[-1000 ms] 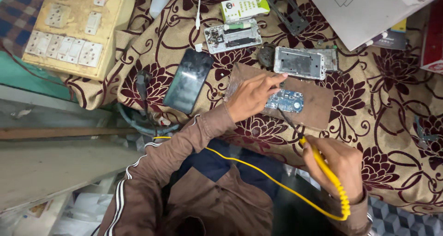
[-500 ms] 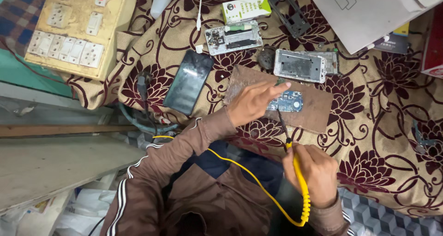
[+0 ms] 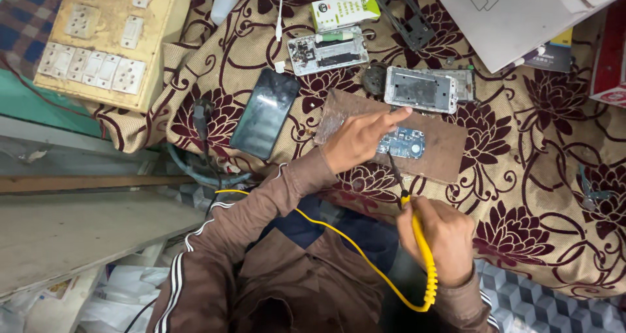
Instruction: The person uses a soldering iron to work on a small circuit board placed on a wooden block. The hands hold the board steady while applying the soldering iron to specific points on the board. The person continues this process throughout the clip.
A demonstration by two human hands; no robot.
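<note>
A small blue circuit board (image 3: 405, 142) lies on a brown wooden board (image 3: 435, 141) on the flowered cloth. My left hand (image 3: 357, 139) presses on the circuit board's left part, forefinger stretched out over it. My right hand (image 3: 438, 236) grips a yellow-handled soldering iron (image 3: 417, 232); its dark tip rests at the circuit board's near edge. The iron's yellow cord (image 3: 339, 238) loops back under my left sleeve.
A black phone (image 3: 265, 113) lies left of the wooden board. Two opened phone frames (image 3: 421, 88) (image 3: 327, 49) and a green-and-white box (image 3: 344, 10) lie beyond. A cream switch-and-socket board (image 3: 107, 36) sits far left, a white laptop (image 3: 515, 14) top right.
My right hand has moved left and closer to the wooden board, bringing the iron's tip to the circuit board. My left hand has stayed on the board.
</note>
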